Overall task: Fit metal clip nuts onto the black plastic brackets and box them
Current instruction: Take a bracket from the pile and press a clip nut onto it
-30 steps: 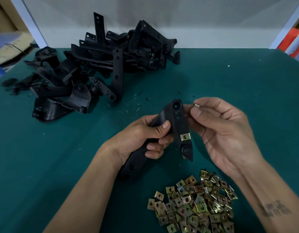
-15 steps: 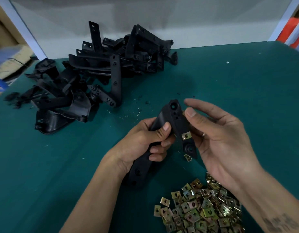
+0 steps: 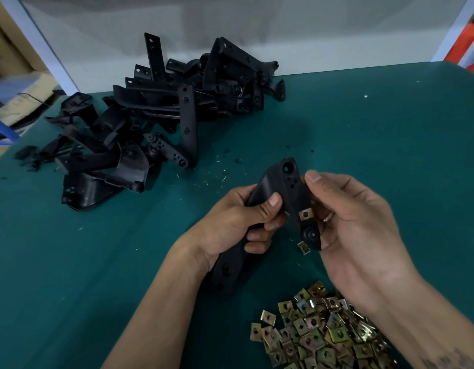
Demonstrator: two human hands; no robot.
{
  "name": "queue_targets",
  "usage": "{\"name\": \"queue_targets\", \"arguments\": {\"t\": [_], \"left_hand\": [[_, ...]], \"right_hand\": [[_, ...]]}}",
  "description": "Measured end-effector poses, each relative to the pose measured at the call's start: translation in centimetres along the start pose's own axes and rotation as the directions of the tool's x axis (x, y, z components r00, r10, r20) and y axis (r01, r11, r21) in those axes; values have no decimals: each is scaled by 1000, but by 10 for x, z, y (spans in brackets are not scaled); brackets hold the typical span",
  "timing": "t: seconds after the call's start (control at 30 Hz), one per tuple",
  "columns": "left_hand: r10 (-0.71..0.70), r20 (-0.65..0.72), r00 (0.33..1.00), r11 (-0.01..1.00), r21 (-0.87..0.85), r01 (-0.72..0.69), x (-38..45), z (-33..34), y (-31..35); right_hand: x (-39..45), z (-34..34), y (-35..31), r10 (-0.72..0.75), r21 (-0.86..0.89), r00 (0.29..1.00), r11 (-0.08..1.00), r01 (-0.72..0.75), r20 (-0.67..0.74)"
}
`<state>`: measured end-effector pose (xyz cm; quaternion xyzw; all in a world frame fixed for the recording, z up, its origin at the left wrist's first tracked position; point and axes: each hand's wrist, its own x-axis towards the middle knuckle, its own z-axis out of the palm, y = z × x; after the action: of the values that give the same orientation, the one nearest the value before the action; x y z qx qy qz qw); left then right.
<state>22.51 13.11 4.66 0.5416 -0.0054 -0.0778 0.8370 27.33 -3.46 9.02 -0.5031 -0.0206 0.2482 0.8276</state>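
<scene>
Centrally, left hand (image 3: pixel 232 225) is gripping 1 black bracket (image 3: pixel 289 193) carrying 1 fitted clip nut (image 3: pixel 306 214). Right hand (image 3: pixel 355 222) is pinching another clip nut (image 3: pixel 303 179) against its edge; loose nuts (image 3: pixel 323 334) are lying nearby.

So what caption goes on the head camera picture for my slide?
Left hand grips a black bracket while the right hand pinches a clip nut at its edge.

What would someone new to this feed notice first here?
The two hands at centre: the left hand grips a black bracket that already carries one clip nut, while the right hand presses at its upper edge. Behind them to the left sits a tangled pile of black brackets on the green table, and a heap of brass-coloured clip nuts lies near the right forearm.
</scene>
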Motion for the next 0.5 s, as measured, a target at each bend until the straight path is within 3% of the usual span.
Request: {"name": "queue_targets", "arguments": {"t": [0.17,0.3,0.5], "left_hand": [[9,-16,1000,1000,-1,-9,-1,-2,0],[-4,-26,1000,1000,17,4,1,-3,-1],[-14,-22,1000,999,35,15,1,-2,-2]], "right_hand": [[-2,2,5,30,19,1000,999,-30,-1],[7,-3,-6,-2,-137,1000,991,5,28],[16,-12,-12,66,-76,993,995,-58,102]]}}
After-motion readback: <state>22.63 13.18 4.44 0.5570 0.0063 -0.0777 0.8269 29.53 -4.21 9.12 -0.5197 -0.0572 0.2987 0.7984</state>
